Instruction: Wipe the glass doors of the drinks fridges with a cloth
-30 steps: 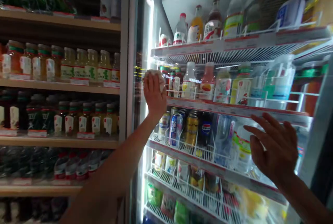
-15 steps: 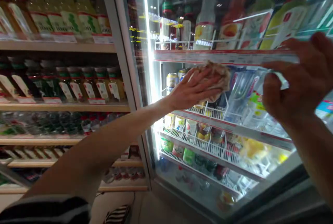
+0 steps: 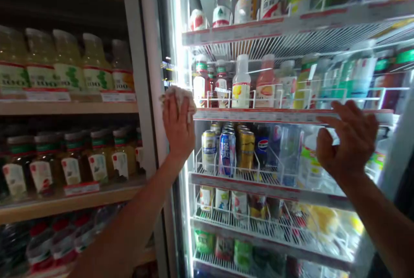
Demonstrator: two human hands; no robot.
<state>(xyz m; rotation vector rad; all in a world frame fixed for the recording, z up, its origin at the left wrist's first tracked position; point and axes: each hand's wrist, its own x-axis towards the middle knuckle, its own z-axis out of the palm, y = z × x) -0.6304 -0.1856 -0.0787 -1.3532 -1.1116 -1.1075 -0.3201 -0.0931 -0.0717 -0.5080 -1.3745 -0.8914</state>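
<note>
My left hand point(image 3: 177, 129) presses a crumpled, light-coloured cloth point(image 3: 188, 99) against the glass by the left edge of a lit drinks fridge. Its fingers lie over the cloth, which shows past the fingertips and to the right of them. My right hand point(image 3: 348, 140) is raised before the right part of the fridge, fingers curved and apart, with nothing in it. Whether that hand touches the glass I cannot tell. Behind the glass, bottles and cans stand on wire shelves, among them a blue can point(image 3: 227, 153) and a gold can point(image 3: 246, 149).
An upright metal frame point(image 3: 137, 54) divides the fridge from a wooden shelf unit point(image 3: 64, 108) on the left, which holds rows of juice bottles point(image 3: 97, 64). A bright light strip runs down the fridge's left side. Price strips point(image 3: 252, 115) line the fridge shelves.
My left hand has moved left with the cloth, from the middle of the glass to its left edge. My right hand has lowered slightly and shifted left. The view has tilted up.
</note>
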